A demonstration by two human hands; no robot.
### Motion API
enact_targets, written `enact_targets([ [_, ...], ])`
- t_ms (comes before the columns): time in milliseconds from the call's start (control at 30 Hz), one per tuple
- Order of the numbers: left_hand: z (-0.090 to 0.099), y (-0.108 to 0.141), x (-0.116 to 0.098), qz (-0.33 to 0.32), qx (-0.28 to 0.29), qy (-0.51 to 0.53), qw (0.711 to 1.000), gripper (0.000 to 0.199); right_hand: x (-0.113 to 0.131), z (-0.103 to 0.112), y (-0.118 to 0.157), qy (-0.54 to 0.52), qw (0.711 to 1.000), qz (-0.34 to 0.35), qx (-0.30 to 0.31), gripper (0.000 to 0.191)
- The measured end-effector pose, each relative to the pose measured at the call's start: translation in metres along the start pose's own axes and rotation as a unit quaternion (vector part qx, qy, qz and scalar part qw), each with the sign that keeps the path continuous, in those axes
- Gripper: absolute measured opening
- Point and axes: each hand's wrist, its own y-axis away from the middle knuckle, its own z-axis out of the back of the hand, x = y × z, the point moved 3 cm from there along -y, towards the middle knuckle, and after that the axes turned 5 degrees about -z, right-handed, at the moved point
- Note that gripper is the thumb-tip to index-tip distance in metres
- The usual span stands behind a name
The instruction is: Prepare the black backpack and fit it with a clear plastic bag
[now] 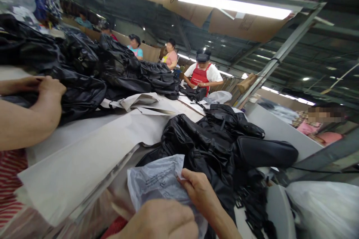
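My left hand (157, 219) and my right hand (198, 189) are low in the view, both gripping a crumpled translucent plastic bag (157, 181) with dark print on it. The right thumb and fingers pinch the bag's upper edge. Just beyond the bag lies a pile of black bags (213, 142) with straps and buckles, touching my right hand's far side. The pile rests on grey-white paper sheets (92, 149) that cover the table.
At the left, a co-worker's arm (25, 119) in a red-striped top presses on another heap of black bags (84, 71). Several people work at the far end of the table. A white plastic sack (325, 205) sits at the lower right.
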Motion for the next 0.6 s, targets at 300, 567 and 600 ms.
enact_targets([
  [300, -0.025, 0.003, 0.058, 0.1, 0.149, -0.025, 0.983, 0.06, -0.046, 0.006, -0.013, 0.042, 0.999, -0.011, -0.033, 0.039],
  [567, -0.028, 0.007, 0.06, 0.119, 0.16, -0.006, 0.98, 0.06, -0.069, 0.056, -0.032, 0.236, 0.965, -0.087, -0.081, 0.048],
  [600, -0.029, 0.006, 0.06, 0.12, 0.163, -0.01, 0.979, 0.061, -0.065, 0.055, -0.034, 0.253, 0.96, -0.093, -0.072, 0.048],
])
